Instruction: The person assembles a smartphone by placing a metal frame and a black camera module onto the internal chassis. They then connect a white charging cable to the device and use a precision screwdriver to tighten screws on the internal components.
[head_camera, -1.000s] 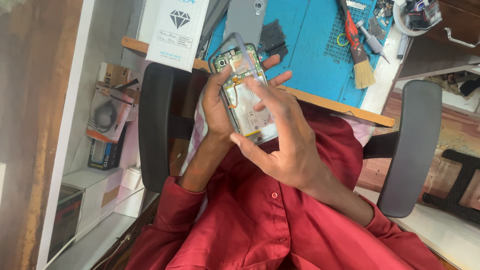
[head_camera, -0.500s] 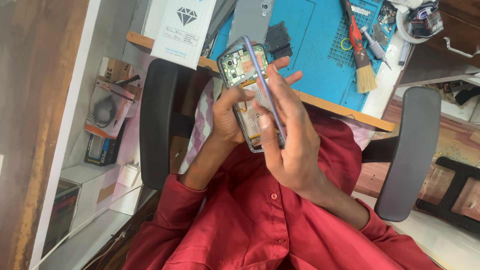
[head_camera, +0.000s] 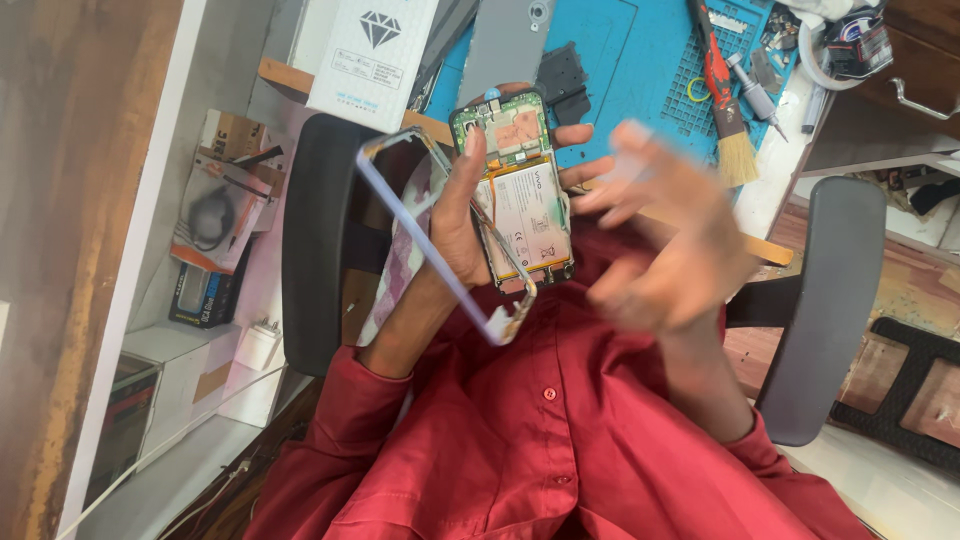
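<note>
My left hand (head_camera: 458, 225) grips an opened phone (head_camera: 525, 215) over my lap, back side up, with its white battery and green circuit board bare. A thin lavender phone frame (head_camera: 497, 325) hangs loose to the left of the phone, looped around my left hand. My right hand (head_camera: 665, 240) is blurred just right of the phone, fingers spread, holding nothing. I am wearing a red shirt.
A blue work mat (head_camera: 640, 60) on the desk ahead carries a brush (head_camera: 725, 110), a screwdriver (head_camera: 750, 85) and a grey back cover (head_camera: 510, 40). A white box (head_camera: 372, 55) stands at the desk edge. Black chair armrests (head_camera: 320, 240) flank me; shelves with packages (head_camera: 210, 220) are on the left.
The lavender frame has come off the phone body and swung out to the left. My right hand has let go and pulled away to the right.
</note>
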